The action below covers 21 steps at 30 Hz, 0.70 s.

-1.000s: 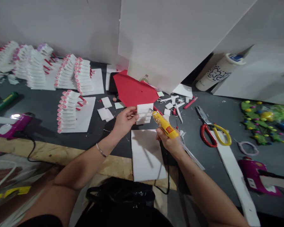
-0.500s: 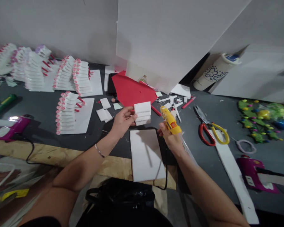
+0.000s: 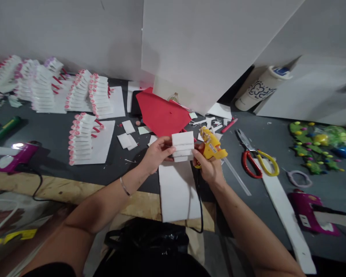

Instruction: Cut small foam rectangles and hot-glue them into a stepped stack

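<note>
White strips [image 3: 182, 147] overlap in flat, stepped rows.

One head-worn view, forward and down, close above the dark tabletop [image 3: 273, 138].

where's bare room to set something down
Bare table: between the scissors and green decoration; a smaller, flecked patch between left hand and white board left of it. Crowded: back left with white stacks; scraps behind the glue gun.

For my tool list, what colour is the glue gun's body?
The glue gun's body is yellow; see head view.
</note>
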Tool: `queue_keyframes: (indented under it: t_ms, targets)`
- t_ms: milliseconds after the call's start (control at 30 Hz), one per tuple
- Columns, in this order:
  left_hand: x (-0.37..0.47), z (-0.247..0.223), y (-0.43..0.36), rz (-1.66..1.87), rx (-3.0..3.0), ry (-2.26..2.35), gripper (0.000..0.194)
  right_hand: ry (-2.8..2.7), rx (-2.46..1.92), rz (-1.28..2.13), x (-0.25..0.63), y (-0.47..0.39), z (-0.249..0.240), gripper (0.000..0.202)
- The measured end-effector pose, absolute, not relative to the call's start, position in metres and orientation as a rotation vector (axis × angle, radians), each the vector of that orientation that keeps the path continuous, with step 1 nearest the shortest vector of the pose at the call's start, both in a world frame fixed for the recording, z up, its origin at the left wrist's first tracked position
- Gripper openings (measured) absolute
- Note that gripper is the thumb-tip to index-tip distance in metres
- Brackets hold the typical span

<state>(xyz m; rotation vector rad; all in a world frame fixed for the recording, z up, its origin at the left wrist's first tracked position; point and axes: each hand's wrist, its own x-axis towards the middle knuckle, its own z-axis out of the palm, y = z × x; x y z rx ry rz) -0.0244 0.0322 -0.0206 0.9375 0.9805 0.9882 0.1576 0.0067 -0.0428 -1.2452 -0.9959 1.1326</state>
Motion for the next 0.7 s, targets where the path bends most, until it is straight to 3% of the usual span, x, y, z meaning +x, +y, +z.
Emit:
queue_keyframes:
  t_ms: [233,367,567,700]
  targets:
    - [-0.044,-0.014,0.047,1.004,1.257,1.047,0.036,-0.912,-1.255,1.103,0.161,0.006,-0.044,0.037]
    - [-0.086,-0.005,0.069,0.915,1.826,1.423,0.009,-0.948,-1.285,1.026,0.165,0.008,-0.050,0.036]
    - [-0.095,-0.015,0.070,0.413,2.377,1.304,0.040,-0.956,-1.297,1.003,0.166,0.009,-0.050,0.034]
    - [-0.090,-0.017,0.068,0.335,2.394,1.322,0.032,-0.960,-1.306,0.992,0.165,0.009,-0.049,0.035]
